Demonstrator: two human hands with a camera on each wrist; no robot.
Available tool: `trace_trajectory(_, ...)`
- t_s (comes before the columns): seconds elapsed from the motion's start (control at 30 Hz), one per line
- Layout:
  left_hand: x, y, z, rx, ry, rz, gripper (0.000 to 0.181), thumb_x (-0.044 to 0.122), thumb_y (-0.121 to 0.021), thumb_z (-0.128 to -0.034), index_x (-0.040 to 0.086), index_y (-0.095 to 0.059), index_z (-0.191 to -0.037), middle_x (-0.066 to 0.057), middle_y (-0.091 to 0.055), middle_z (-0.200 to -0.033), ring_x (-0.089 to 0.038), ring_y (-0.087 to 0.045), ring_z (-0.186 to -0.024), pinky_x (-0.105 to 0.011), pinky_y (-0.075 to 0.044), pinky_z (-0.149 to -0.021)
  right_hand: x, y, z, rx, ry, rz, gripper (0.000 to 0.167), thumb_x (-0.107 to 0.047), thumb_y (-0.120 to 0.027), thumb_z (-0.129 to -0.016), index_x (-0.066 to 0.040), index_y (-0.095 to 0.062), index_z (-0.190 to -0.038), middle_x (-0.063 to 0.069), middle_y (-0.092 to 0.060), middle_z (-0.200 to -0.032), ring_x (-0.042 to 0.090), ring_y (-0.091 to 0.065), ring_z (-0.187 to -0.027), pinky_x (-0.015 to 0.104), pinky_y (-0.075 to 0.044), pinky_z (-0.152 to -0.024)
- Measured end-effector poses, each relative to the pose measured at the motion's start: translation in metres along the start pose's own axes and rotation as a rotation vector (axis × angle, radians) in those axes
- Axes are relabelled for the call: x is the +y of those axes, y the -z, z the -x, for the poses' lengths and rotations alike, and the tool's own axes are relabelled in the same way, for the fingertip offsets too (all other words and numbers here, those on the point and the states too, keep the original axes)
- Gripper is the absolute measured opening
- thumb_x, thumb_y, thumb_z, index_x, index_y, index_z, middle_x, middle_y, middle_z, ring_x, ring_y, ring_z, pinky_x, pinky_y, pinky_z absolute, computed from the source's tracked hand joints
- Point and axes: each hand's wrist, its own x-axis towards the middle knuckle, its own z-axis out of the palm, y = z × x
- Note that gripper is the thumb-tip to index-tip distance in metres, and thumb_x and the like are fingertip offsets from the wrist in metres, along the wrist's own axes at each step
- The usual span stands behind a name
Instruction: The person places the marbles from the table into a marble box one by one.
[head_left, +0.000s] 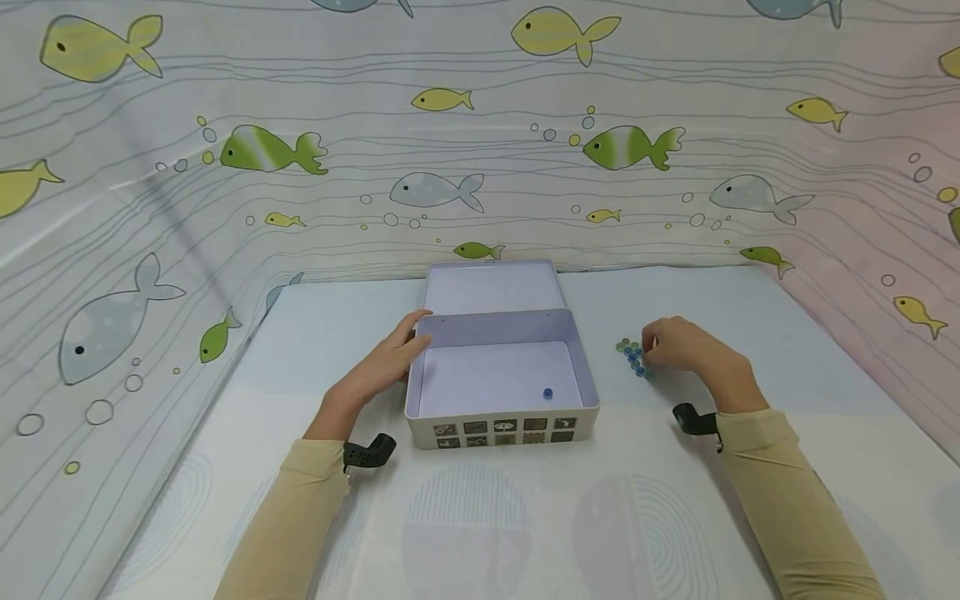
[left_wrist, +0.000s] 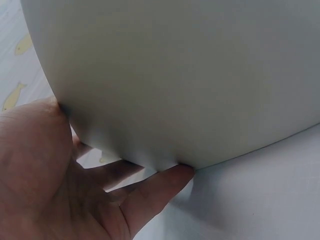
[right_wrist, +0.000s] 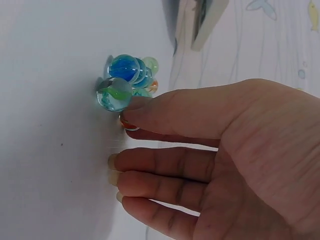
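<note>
A white metal box (head_left: 502,429) with its lid (head_left: 495,287) tipped back stands in the middle of the table in the head view. One blue marble (head_left: 547,393) lies inside it, near the front right. My left hand (head_left: 386,360) holds the box at its left side, thumb at the rim; its fingers (left_wrist: 155,197) touch the wall's lower edge in the left wrist view. Right of the box, my right hand (head_left: 678,346) pinches a marble with an orange swirl (right_wrist: 131,123) between thumb and index finger. Beside it sit several blue and green glass marbles (right_wrist: 124,68).
The table (head_left: 480,542) has a pale cover with faint round patterns. Behind and at both sides rises a curtain printed with fish (head_left: 427,190). Small dark square pictures line the box's front wall. A black wrist camera (head_left: 369,452) sticks out by the left cuff, another (head_left: 693,419) by the right.
</note>
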Motion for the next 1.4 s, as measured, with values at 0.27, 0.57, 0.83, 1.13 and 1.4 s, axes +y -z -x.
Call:
trace_trajectory(0.27, -0.026, 0.001, -0.017, 0.024, -0.021, -0.007, 0.057, 0.042, -0.034, -0.1077, 0.031, -0.010, -0.159, -0.012, -0.010, -0.167, -0.045, -0.021, -0.150, -0.067, -0.040, -0.104, -0.002, -0.001, -0.001, 0.019, 0.008, -0.005, 0.012, -0.006, -0.060, -0.086, -0.005, -0.068, -0.094, 0.012, -0.064, -0.091, 0.024, -0.054, -0.079, 0.033, -0.045, -0.065)
trace_trajectory(0.57, -0.028, 0.002, -0.017, 0.035, -0.038, -0.017, 0.057, 0.048, -0.035, -0.1060, 0.035, -0.013, -0.157, -0.011, -0.013, -0.167, -0.045, -0.022, -0.149, -0.066, -0.040, -0.104, -0.001, -0.004, -0.006, 0.037, 0.026, -0.002, 0.017, 0.001, -0.055, -0.084, -0.002, -0.068, -0.094, 0.014, -0.065, -0.090, 0.024, -0.053, -0.075, 0.032, -0.045, -0.062)
trace_trajectory(0.83, -0.030, 0.001, -0.017, 0.036, -0.033, -0.011, 0.057, 0.048, -0.035, -0.1060, 0.035, -0.013, -0.157, -0.010, -0.013, -0.167, -0.044, -0.021, -0.150, -0.067, -0.040, -0.104, 0.000, -0.006, -0.008, 0.041, 0.016, -0.013, 0.017, 0.001, -0.055, -0.084, -0.003, -0.067, -0.095, 0.013, -0.064, -0.090, 0.023, -0.053, -0.075, 0.031, -0.045, -0.061)
trace_trajectory(1.13, -0.029, 0.003, -0.018, 0.040, -0.040, -0.019, 0.057, 0.048, -0.035, -0.1059, 0.035, -0.013, -0.157, -0.009, -0.013, -0.167, -0.043, -0.020, -0.151, -0.068, -0.037, -0.106, -0.001, 0.002, -0.005, 0.078, 0.011, 0.002, 0.020, -0.002, -0.056, -0.085, 0.000, -0.068, -0.102, 0.018, -0.065, -0.096, 0.026, -0.056, -0.079, 0.034, -0.048, -0.064)
trace_trajectory(1.4, -0.030, 0.004, -0.019, 0.032, -0.026, -0.006, 0.057, 0.048, -0.035, -0.1064, 0.036, -0.012, -0.157, -0.012, -0.015, -0.166, -0.044, -0.026, -0.148, -0.064, -0.042, -0.104, -0.008, 0.005, -0.001, 0.110, 0.027, -0.010, 0.022, -0.002, -0.055, -0.086, 0.000, -0.068, -0.102, 0.018, -0.066, -0.098, 0.027, -0.056, -0.082, 0.037, -0.049, -0.067)
